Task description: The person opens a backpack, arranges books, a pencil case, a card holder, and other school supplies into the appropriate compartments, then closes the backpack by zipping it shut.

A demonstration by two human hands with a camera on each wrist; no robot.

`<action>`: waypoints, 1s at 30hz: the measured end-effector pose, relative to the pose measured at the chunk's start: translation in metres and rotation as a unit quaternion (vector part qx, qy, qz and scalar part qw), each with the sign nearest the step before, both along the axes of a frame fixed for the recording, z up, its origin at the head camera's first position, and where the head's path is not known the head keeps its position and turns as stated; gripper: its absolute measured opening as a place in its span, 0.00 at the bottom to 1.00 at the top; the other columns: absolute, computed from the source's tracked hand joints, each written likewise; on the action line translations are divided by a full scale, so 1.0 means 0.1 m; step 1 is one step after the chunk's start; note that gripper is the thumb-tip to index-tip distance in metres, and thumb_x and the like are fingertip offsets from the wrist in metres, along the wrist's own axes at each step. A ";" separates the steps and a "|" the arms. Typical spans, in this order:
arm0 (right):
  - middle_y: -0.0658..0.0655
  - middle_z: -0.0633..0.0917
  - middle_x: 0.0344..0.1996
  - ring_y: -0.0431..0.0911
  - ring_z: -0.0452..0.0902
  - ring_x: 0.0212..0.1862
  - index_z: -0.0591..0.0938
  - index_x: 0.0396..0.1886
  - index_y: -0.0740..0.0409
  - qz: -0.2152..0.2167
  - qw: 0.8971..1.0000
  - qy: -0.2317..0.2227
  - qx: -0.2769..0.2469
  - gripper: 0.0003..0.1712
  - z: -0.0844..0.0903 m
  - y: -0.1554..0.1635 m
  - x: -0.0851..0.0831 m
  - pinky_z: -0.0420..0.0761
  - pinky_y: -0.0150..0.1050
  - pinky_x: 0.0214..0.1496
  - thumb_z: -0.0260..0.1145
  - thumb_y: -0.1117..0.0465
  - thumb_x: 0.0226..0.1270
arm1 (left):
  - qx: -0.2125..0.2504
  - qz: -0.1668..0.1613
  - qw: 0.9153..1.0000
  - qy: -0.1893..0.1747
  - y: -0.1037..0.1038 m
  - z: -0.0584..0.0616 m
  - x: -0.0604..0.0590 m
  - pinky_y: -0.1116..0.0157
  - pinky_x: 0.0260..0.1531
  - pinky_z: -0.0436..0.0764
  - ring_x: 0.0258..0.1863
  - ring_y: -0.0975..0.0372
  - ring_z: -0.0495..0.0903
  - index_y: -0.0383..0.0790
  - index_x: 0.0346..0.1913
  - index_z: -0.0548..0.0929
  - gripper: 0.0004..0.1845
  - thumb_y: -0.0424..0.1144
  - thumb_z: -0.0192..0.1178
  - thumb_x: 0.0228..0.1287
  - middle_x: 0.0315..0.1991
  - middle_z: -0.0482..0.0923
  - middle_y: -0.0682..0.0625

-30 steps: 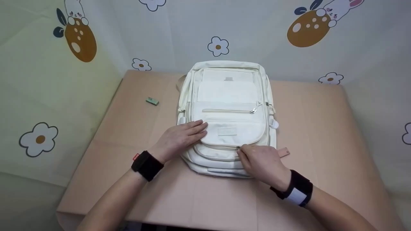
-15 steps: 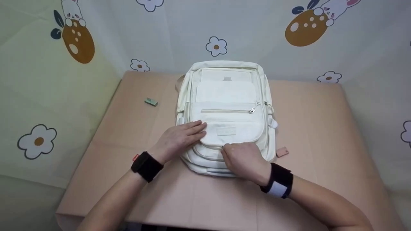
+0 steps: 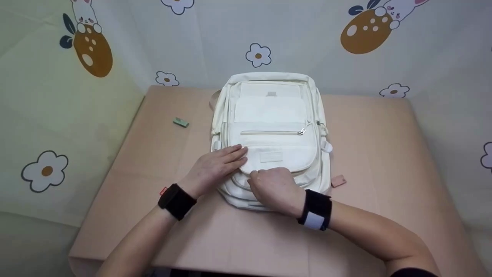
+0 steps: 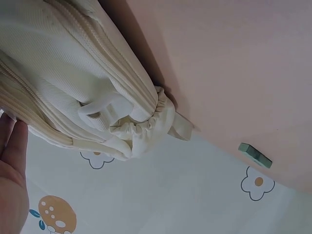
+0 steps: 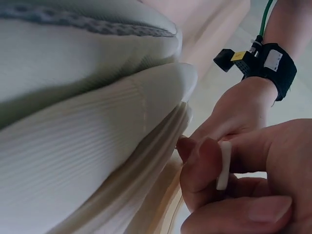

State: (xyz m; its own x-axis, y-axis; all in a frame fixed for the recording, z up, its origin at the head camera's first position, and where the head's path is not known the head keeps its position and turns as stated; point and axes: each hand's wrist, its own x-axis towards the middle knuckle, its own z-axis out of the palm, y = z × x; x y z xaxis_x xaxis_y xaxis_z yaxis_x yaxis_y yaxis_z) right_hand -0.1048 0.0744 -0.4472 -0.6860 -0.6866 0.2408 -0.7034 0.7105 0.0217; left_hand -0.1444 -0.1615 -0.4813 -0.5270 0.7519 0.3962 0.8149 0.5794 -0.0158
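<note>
A cream backpack (image 3: 271, 109) lies front side up, its top away from me. My left hand (image 3: 213, 169) rests on the left edge of its front pocket, fingers straight and together; the left wrist view catches part of that hand (image 4: 12, 175) beside a zipper seam. Below the pocket's rounded lower edge, the curled right hand (image 3: 276, 188) works along a zipper. In the right wrist view its thumb and fingers pinch a white zipper pull (image 5: 224, 165). The slider itself is hidden behind the fingers.
A small green block (image 3: 180, 122) lies on the pinkish table cover (image 3: 376, 154) left of the backpack. Close to the bag's lower right side is a pink block (image 3: 338, 181). Curtains (image 3: 215, 42) with flowers and rabbits enclose the table's back and sides.
The right hand has slid leftward along the zipper below the front pocket, towards the left hand. The left hand keeps its place on the backpack.
</note>
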 end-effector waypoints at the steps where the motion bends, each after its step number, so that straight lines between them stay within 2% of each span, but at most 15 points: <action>1: 0.49 0.77 0.14 0.48 0.75 0.15 0.77 0.21 0.53 0.002 1.000 -0.001 -0.004 0.17 0.01 0.02 0.00 0.70 0.46 0.12 0.63 0.54 0.73 | -0.001 0.000 1.000 0.001 0.00 0.00 0.00 0.62 0.66 0.71 0.71 0.56 0.70 0.42 0.65 0.81 0.21 0.32 0.60 0.70 0.71 0.72 0.47; 5: 0.48 0.77 0.16 0.48 0.75 0.17 0.79 0.24 0.51 0.013 0.999 -0.022 -0.024 0.18 0.07 0.12 0.01 0.72 0.46 0.16 0.62 0.50 0.74 | -0.004 0.002 1.000 0.007 0.01 -0.02 0.00 0.62 0.67 0.70 0.71 0.56 0.69 0.42 0.66 0.81 0.22 0.32 0.61 0.70 0.72 0.72 0.48; 8: 0.47 0.79 0.20 0.45 0.76 0.22 0.82 0.28 0.50 0.032 0.997 -0.029 -0.057 0.15 0.13 0.26 0.00 0.75 0.44 0.22 0.62 0.50 0.75 | -0.002 0.004 1.000 0.006 0.02 -0.02 0.01 0.62 0.67 0.70 0.72 0.56 0.69 0.41 0.66 0.80 0.22 0.32 0.61 0.70 0.72 0.71 0.48; 13: 0.49 0.83 0.29 0.47 0.77 0.32 0.87 0.36 0.52 0.071 0.991 0.020 -0.110 0.06 0.16 0.56 -0.10 0.74 0.42 0.33 0.67 0.57 0.71 | 0.010 0.005 1.000 0.003 0.02 -0.04 0.02 0.61 0.67 0.70 0.72 0.56 0.69 0.41 0.66 0.81 0.21 0.33 0.60 0.72 0.72 0.71 0.48; 17: 0.50 0.83 0.34 0.49 0.77 0.38 0.87 0.39 0.53 0.085 0.987 0.044 -0.133 0.04 0.07 0.80 -0.19 0.73 0.44 0.37 0.70 0.60 0.66 | 0.020 0.004 1.000 -0.004 0.01 -0.04 0.03 0.60 0.67 0.71 0.72 0.55 0.69 0.40 0.66 0.81 0.21 0.32 0.60 0.72 0.71 0.72 0.47; 21: 0.51 0.82 0.36 0.50 0.76 0.40 0.87 0.39 0.53 0.092 0.984 0.055 -0.141 0.04 -0.05 0.94 -0.23 0.73 0.44 0.38 0.68 0.61 0.66 | 0.035 0.005 0.999 -0.006 0.01 -0.04 0.05 0.59 0.67 0.71 0.71 0.54 0.69 0.40 0.65 0.81 0.21 0.32 0.62 0.71 0.71 0.72 0.46; 27: 0.50 0.81 0.33 0.50 0.76 0.37 0.85 0.35 0.53 0.104 0.978 0.086 -0.161 0.04 -0.21 0.98 -0.27 0.73 0.44 0.36 0.66 0.65 0.68 | 0.058 0.010 0.998 -0.004 0.07 -0.05 0.08 0.57 0.68 0.70 0.71 0.53 0.70 0.37 0.64 0.82 0.20 0.33 0.65 0.70 0.70 0.73 0.45; 30: 0.50 0.81 0.32 0.50 0.75 0.36 0.85 0.34 0.53 0.099 0.979 0.086 -0.156 0.04 -0.25 0.97 -0.28 0.72 0.44 0.36 0.66 0.65 0.69 | 0.068 0.026 0.997 0.005 0.13 -0.04 0.12 0.56 0.68 0.70 0.69 0.52 0.72 0.38 0.61 0.84 0.19 0.34 0.64 0.68 0.67 0.76 0.44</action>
State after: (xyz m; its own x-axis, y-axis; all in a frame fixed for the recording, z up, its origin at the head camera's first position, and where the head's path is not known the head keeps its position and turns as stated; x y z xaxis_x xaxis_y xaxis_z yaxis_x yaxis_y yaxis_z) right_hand -0.1330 0.1717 -0.4723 -0.4781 -0.6756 0.5613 -0.8325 0.5522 -0.0444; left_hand -0.1326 -0.1486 -0.4857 -0.5602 0.6620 0.4979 0.7833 0.6189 0.0584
